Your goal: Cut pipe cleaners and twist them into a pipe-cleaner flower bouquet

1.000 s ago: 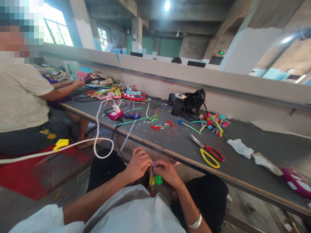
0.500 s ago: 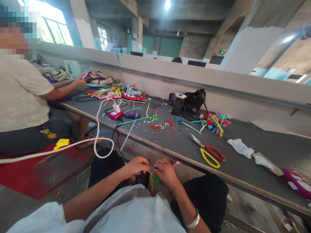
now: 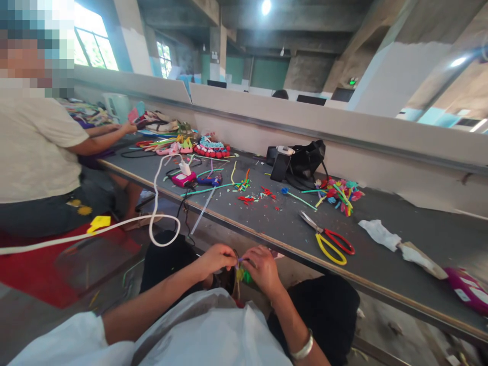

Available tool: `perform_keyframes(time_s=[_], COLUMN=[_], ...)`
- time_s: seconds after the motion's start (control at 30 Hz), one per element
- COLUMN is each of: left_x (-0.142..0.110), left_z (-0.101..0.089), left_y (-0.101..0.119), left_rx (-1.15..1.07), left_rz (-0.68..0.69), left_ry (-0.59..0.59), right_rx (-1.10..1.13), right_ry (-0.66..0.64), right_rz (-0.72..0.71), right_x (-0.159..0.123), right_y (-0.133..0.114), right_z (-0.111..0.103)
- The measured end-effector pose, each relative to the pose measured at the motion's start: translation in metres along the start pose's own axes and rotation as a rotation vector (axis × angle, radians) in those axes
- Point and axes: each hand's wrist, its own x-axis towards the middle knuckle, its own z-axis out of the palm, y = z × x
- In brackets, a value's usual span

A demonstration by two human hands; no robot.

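My left hand (image 3: pixel 218 259) and my right hand (image 3: pixel 261 268) are close together over my lap, below the table's front edge. Both pinch a short purple pipe cleaner (image 3: pixel 240 261) between thumb and fingers. Just under it hang a yellow fuzzy piece (image 3: pixel 240 275) and a green fuzzy piece (image 3: pixel 247 277), partly hidden by my right fingers. How these join the purple one I cannot make out. Scissors (image 3: pixel 318 230) with one red and one yellow handle lie on the table, ahead and to the right of my hands.
On the dark table (image 3: pixel 267 218) are red pipe cleaner snippets (image 3: pixel 269 192), a bundle of coloured pipe cleaner shapes (image 3: pixel 339 195), a black bag (image 3: pixel 308 157) and a pink box (image 3: pixel 183 179). A white cable (image 3: pixel 155 203) loops at the left, near a seated co-worker (image 3: pixel 38 142).
My fingers have shifted slightly around the purple pipe cleaner, and both hands still pinch it. The view has moved a little. The co-worker's hands now raise a pink piece.
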Motion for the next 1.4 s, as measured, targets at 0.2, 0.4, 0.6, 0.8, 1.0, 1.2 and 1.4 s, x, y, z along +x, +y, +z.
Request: perform_keyframes(time_s=[0.2,0.4,0.6,0.8,1.0,1.2,1.4], left_x=[0.006,0.006,0.008,0.006,0.004,-0.001,-0.008], left_z=[-0.003,0.0,-0.005,-0.004,0.002,0.004,-0.001], left_y=[-0.006,-0.007,-0.001,0.004,0.01,0.018,0.01], left_rx=[-0.238,-0.371,-0.374,-0.227,0.026,0.309,0.697], left_rz=[-0.003,-0.005,-0.012,-0.005,0.043,0.254,0.617], left_ry=[0.035,0.0,-0.008,0.026,0.106,0.124,0.061], right_rx=[-0.031,-0.007,0.074,0.146,0.186,0.235,0.345], right_ry=[0.031,0.023,0.0,0.09,0.162,0.201,0.122], right_rz=[-0.084,-0.169,-0.228,-0.099,0.024,0.133,0.167], right_x=[0.001,0.002,0.002,0.001,0.001,0.0,0.002], right_y=[-0.008,-0.011,-0.012,-0.011,-0.015,-0.016,-0.011], right_z=[-0.007,-0.016,-0.017,-0.013,-0.012,-0.007,-0.004])
